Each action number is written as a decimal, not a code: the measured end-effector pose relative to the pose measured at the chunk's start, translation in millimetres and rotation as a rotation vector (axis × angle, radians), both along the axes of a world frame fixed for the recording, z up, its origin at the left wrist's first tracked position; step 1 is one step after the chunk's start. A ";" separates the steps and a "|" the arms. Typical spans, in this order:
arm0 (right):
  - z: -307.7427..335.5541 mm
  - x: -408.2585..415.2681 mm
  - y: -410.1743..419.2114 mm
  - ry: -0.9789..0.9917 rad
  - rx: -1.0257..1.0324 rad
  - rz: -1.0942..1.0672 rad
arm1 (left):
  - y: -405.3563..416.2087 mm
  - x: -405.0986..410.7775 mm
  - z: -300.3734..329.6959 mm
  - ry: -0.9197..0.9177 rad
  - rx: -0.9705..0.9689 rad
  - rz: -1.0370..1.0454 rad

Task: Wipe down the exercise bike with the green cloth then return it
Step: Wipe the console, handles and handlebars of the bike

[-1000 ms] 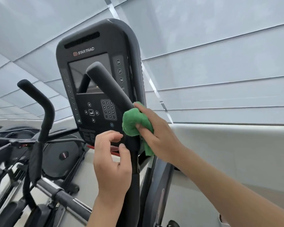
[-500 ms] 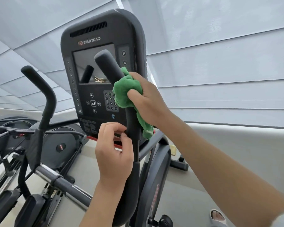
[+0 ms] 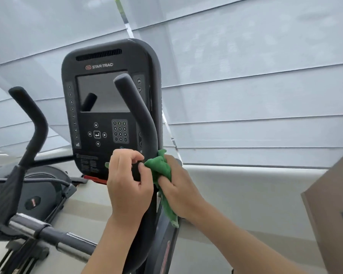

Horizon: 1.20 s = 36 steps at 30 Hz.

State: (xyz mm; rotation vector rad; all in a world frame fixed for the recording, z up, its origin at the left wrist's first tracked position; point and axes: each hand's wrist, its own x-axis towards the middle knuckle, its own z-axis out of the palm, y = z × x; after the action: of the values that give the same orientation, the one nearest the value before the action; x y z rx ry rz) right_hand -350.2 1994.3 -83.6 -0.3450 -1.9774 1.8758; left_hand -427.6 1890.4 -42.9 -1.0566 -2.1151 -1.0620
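Note:
The exercise bike's black console (image 3: pixel 107 107) stands ahead, with its dark screen and keypad facing me. Its right handlebar (image 3: pixel 136 107) rises in front of the console; the left handlebar (image 3: pixel 31 117) stands at the left. My right hand (image 3: pixel 178 188) grips the green cloth (image 3: pixel 159 169), wrapped around the lower part of the right handlebar, with a tail of cloth hanging down. My left hand (image 3: pixel 128 186) sits on the same bar right beside the cloth, fingers curled, thumb and fingertips near the cloth's edge. Whether it grips the bar is hidden.
White blinds (image 3: pixel 255 99) fill the background above a pale ledge (image 3: pixel 246 186). A chrome and black crossbar (image 3: pixel 48 234) and the flywheel housing (image 3: pixel 36 194) lie at the lower left. A brown panel (image 3: pixel 333 214) juts in at the right edge.
My right hand has slid the green cloth down the right handlebar from near its top to level with my left hand. The view has shifted so the console sits lower and more central.

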 end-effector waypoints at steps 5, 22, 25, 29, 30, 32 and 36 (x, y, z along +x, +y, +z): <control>16.8 9.0 7.3 -0.045 0.178 -0.099 | -16.6 6.0 -6.4 -0.144 0.000 -0.004; 169.7 -92.6 20.1 0.149 1.716 -0.267 | -29.6 1.1 -24.6 -0.243 -0.046 0.104; 166.8 -109.3 21.4 0.061 1.929 -0.307 | -30.1 -0.4 -26.2 -0.237 -0.059 0.120; 139.8 -110.1 15.0 -0.088 2.073 -0.363 | -32.5 -1.6 -29.9 -0.265 -0.075 0.161; 132.5 -107.1 11.0 -0.107 2.084 -0.338 | -33.9 -1.8 -31.1 -0.282 -0.099 0.172; 117.4 -100.2 4.4 -0.117 2.094 -0.229 | -37.5 -2.0 -33.7 -0.332 -0.164 0.203; 91.8 -90.1 -7.4 -0.218 1.976 -0.010 | -43.8 -1.5 -29.5 -0.391 -0.223 0.242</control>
State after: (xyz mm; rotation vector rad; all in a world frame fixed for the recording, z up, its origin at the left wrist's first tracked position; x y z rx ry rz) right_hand -440.3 1986.9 8.2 0.0909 -2.7626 -0.6762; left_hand -429.1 1846.6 -72.5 -0.7012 -2.6461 -0.9916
